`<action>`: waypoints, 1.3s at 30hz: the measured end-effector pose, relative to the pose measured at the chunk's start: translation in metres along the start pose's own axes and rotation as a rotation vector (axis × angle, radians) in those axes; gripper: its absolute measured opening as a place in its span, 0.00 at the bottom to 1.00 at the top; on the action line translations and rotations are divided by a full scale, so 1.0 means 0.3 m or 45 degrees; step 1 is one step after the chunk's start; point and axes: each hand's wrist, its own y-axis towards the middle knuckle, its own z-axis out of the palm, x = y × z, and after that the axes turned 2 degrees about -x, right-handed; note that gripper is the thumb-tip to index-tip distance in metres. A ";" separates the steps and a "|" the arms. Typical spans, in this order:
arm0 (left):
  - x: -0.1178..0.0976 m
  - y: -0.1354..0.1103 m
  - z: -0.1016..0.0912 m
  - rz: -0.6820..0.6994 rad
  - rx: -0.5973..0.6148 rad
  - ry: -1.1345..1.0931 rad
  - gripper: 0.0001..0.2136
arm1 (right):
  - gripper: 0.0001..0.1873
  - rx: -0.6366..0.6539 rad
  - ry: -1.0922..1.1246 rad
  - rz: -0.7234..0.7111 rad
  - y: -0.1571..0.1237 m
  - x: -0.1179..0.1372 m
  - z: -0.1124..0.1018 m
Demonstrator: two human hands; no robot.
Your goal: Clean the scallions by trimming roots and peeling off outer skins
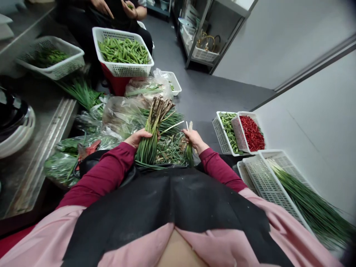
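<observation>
My left hand (141, 137) is closed around a thick bunch of scallions (151, 142). Their brown, dirty root ends point up and away from me, and the green leaves hang toward my lap. A single white stem sticks out to the right of the bunch. In my right hand (194, 139), pinched between the fingers, are a few scallions (189, 152) with pale, clean ends up and green leaves down. Beneath and between both hands lies a heap of green and brown trimmings (171, 148). More long green leaves (174, 120) lie just beyond the bunch.
A crate of green peppers (124, 68) stands ahead, before another person's hands (129, 9). Plastic-bagged greens (122, 115) lie to the left. On the right are crates of green peppers (229, 131), red chillies (251, 131) and cleaned scallions (303, 189), near the wall.
</observation>
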 end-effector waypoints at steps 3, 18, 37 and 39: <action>0.019 0.021 0.020 -0.055 0.052 -0.015 0.22 | 0.21 0.311 0.564 0.025 -0.058 0.072 0.057; 0.035 0.051 0.024 -0.059 0.230 -0.139 0.27 | 0.12 -0.401 0.369 -0.408 -0.108 0.197 0.037; 0.043 0.063 0.075 -0.029 -0.030 -0.072 0.22 | 0.13 -0.180 0.577 -0.071 -0.160 0.111 0.145; 0.052 0.068 0.086 -0.049 -0.026 -0.076 0.21 | 0.12 -0.106 0.600 -0.065 -0.171 0.107 0.144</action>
